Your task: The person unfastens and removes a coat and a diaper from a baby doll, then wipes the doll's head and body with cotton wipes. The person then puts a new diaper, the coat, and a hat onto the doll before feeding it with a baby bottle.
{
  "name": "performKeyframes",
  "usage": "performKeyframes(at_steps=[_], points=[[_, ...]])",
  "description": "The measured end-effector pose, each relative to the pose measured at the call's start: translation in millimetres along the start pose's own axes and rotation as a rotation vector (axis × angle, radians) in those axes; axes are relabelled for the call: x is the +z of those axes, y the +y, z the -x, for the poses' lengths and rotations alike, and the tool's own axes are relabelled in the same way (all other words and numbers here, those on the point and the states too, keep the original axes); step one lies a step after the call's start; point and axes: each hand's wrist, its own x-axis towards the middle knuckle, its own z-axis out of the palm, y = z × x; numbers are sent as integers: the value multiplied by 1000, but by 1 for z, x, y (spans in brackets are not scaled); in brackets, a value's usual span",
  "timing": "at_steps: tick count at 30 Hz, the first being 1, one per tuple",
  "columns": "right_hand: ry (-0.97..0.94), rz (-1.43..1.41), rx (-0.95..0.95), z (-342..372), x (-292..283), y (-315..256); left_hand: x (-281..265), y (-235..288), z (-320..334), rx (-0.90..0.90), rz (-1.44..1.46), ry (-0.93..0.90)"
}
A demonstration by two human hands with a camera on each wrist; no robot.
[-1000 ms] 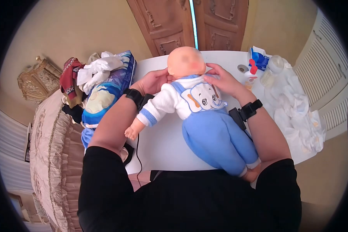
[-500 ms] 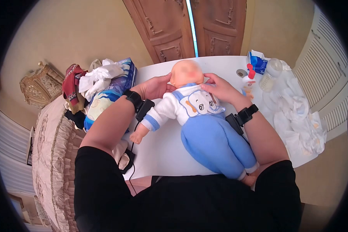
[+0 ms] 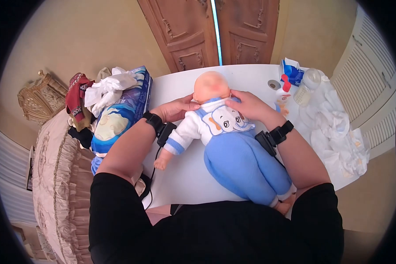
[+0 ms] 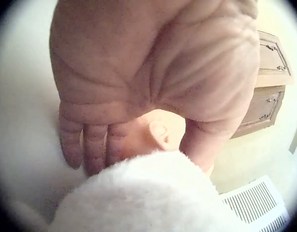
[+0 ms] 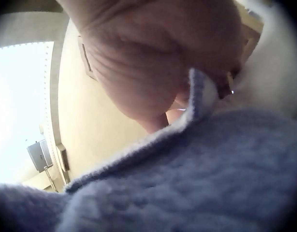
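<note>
A baby doll (image 3: 226, 152) in a white and blue outfit with an elephant bib lies on its back on the white table (image 3: 176, 176), head toward the far edge. My left hand (image 3: 179, 109) holds it at the shoulder beside the neck, thumb on top and fingers reaching behind. In the left wrist view those fingers (image 4: 95, 145) pass behind the white sleeve (image 4: 143, 193), near the doll's ear (image 4: 159, 134). My right hand (image 3: 251, 106) holds the opposite shoulder, thumb on the chest near the collar; its fingertips are hidden behind the doll.
Left of the doll, a blue diaper pack (image 3: 127, 110) carries white cloths (image 3: 110, 90) and dark red knitwear (image 3: 78, 90). At the right stand a red-capped bottle (image 3: 284, 90), a clear baby bottle (image 3: 304, 92) and a blue packet (image 3: 291, 71), near crumpled diapers (image 3: 339, 136).
My left thumb has come down onto the doll's shoulder, and my right hand sits closer against the collar. The doll's near arm has shifted slightly right.
</note>
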Motion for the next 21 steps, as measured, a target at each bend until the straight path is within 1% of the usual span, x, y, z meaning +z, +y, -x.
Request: performKeyframes(at_steps=[1,2,4,5,6,7,8,9,10,12,13,14,16,17,18,20,21], points=[[-49,6,40,2,-2,-4,-1,0,0,2,2,-1],[-51,7,42,0,-2,-3,-2,0,-1,-6,-34,-2],[-66,111,34,0,-3,-9,-3,2,0,-17,-62,-4],[-69,111,36,1,-5,-15,-3,6,1,-42,-154,11],[-117,139,104,2,-9,-22,-3,8,4,-66,-246,27],[-165,167,171,4,-12,-30,-2,10,7,-66,-243,27],[-168,170,170,4,-8,-25,-2,11,10,-128,-353,159],[-74,171,115,2,-3,-16,-1,13,13,-192,-463,292],[20,170,58,2,-1,-14,2,15,18,-192,-460,295],[6,136,62,1,0,-10,9,17,30,-296,-733,297],[-4,101,70,0,1,-10,6,7,34,-237,-884,314],[-5,99,66,-1,0,-12,16,5,41,-239,-885,318],[-137,77,116,-2,-4,-14,38,-1,53,-245,-1193,293],[-137,76,116,-3,-5,-14,44,-9,55,-209,-1171,352],[-135,94,95,-3,-6,-15,47,-10,55,-210,-1170,354],[-135,116,67,0,-7,-25,53,-12,57,-219,-1066,389],[-128,168,56,3,-9,-30,54,-14,57,-220,-1063,394]])
